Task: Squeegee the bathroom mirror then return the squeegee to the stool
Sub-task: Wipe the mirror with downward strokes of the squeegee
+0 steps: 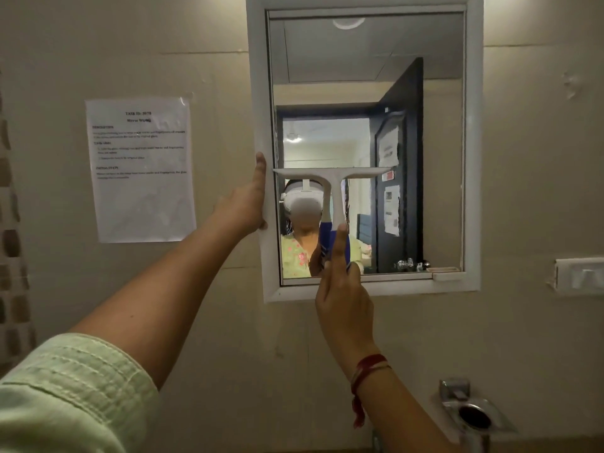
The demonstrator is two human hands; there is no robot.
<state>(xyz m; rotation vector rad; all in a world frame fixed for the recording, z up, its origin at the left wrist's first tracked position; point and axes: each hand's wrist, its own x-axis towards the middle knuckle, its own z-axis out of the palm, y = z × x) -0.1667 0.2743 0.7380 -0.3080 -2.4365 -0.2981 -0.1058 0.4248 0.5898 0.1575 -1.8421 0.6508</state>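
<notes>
While our right hand (343,289) grips the blue handle of the squeegee (331,181), with the forefinger laid straight up the handle and the other fingers curled round it, the white blade bar lies level against the mirror (431,152) glass. The bar sits about midway up the left half of the pane, at roughly nine o'clock from the centre of the glass, and the handle hangs down toward six. Our left hand (248,204) rests on the outer left edge of the white mirror frame (472,125), at its nine o'clock. Its fingers are straight and close together, pointing up to twelve, and the thumb touches the frame lower down; it holds nothing. A red thread (371,362) circles our right wrist, and a pale green sleeve (65,393) covers our left arm at seven o'clock of the view. On the wall at nine o'clock of the mirror hangs a printed sheet (140,168). A chrome holder (474,416) is fixed at five o'clock below the mirror, and a white fitting (578,276) at four o'clock.
</notes>
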